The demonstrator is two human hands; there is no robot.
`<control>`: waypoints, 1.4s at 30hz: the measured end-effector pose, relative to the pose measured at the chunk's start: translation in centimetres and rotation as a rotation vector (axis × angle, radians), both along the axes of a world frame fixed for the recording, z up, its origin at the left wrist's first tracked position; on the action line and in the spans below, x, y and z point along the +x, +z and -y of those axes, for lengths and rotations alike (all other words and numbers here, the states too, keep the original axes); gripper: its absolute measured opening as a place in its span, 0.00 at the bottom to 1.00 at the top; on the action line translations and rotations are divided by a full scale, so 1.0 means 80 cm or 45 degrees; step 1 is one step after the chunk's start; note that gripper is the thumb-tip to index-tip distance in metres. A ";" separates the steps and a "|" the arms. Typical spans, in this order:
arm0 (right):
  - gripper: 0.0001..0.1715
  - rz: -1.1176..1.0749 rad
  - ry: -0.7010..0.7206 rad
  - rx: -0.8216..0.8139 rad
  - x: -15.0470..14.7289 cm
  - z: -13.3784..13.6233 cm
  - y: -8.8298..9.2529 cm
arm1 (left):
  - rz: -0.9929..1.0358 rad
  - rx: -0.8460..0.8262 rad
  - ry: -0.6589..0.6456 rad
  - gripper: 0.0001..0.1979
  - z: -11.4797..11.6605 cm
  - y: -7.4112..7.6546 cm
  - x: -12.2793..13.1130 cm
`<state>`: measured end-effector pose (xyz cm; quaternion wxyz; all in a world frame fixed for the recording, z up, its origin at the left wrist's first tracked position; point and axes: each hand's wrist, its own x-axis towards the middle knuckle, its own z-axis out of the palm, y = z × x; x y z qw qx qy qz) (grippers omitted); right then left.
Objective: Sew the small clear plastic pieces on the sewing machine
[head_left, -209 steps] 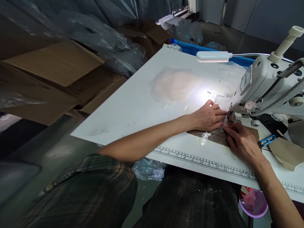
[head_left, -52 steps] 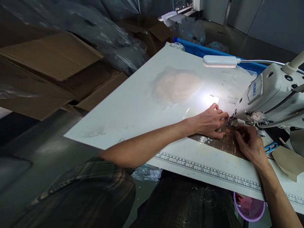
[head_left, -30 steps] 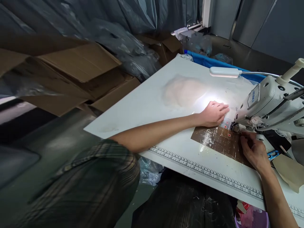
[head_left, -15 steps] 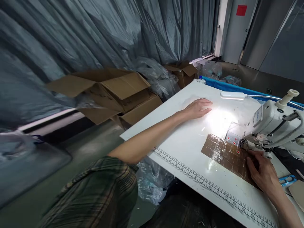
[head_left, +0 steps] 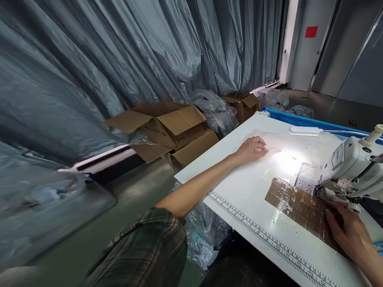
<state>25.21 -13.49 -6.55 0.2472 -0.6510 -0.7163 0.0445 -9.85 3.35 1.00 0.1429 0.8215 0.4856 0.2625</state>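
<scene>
White desk [head_left: 248, 199], ruler strip [head_left: 267, 239] at 6 o'clock, sewing machine [head_left: 344, 165] at 3. Grey curtain [head_left: 179, 40] and cardboard box [head_left: 182, 119] sit toward 10. Before, the left hand [head_left: 251, 150] was by the machine; now it's at the thin pale cloth [head_left: 274, 144], toward 12. Can't tell if its fingers grip. The right hand [head_left: 348, 227] has bent, parted fingers at the brown board [head_left: 290, 201].

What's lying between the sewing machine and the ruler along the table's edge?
The head view shows a shiny brown sheet beside the sewing machine, then a strip of white table nearer the ruler.
</scene>
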 end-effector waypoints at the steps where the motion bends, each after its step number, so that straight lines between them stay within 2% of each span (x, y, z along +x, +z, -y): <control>1: 0.23 -0.008 -0.016 -0.013 -0.002 0.000 0.002 | -0.005 0.025 -0.031 0.11 0.006 0.001 0.004; 5: 0.25 -0.063 -0.067 -0.053 -0.011 0.002 0.014 | -0.090 0.080 -0.266 0.07 0.037 -0.003 0.031; 8: 0.25 -0.111 -0.050 -0.066 -0.014 0.003 0.022 | -0.124 0.022 -0.429 0.06 0.056 -0.009 0.051; 10: 0.26 -0.129 -0.039 -0.084 -0.015 0.003 0.026 | -0.107 -0.066 -0.479 0.05 0.062 -0.012 0.058; 14: 0.26 -0.119 -0.031 -0.099 -0.015 0.004 0.029 | -0.015 -0.290 -0.414 0.02 0.064 -0.012 0.054; 20: 0.27 -0.055 -0.005 -0.070 -0.014 0.006 0.026 | 0.091 -0.338 -0.454 0.09 0.069 -0.012 0.043; 24: 0.26 -0.038 -0.006 -0.058 -0.012 0.006 0.024 | 0.299 -0.467 -0.390 0.04 0.066 -0.015 0.038; 29: 0.26 -0.024 0.018 -0.054 -0.013 0.006 0.024 | 0.372 -0.644 -0.329 0.06 0.057 0.000 0.025; 32: 0.24 0.001 0.002 -0.027 -0.016 0.008 0.024 | 0.396 -0.540 -0.236 0.07 0.066 0.013 0.029; 34: 0.24 0.006 0.013 0.003 -0.017 0.008 0.023 | 0.436 -0.412 -0.244 0.07 0.081 0.017 0.041; 36: 0.24 0.006 0.026 0.015 -0.018 0.008 0.023 | 0.435 -0.386 -0.455 0.06 0.101 0.016 0.059; 39: 0.23 0.022 0.012 -0.014 -0.017 0.008 0.027 | 0.227 -0.465 -0.967 0.05 0.125 0.011 0.081; 40: 0.23 0.025 0.010 -0.028 -0.017 0.009 0.030 | 0.146 -0.444 -1.055 0.06 0.127 0.009 0.084; 41: 0.23 0.026 0.013 -0.037 -0.019 0.010 0.033 | 0.084 -0.379 -1.060 0.07 0.126 0.007 0.085; 42: 0.22 0.022 0.023 -0.041 -0.021 0.011 0.037 | 0.043 -0.280 -0.979 0.09 0.120 0.004 0.085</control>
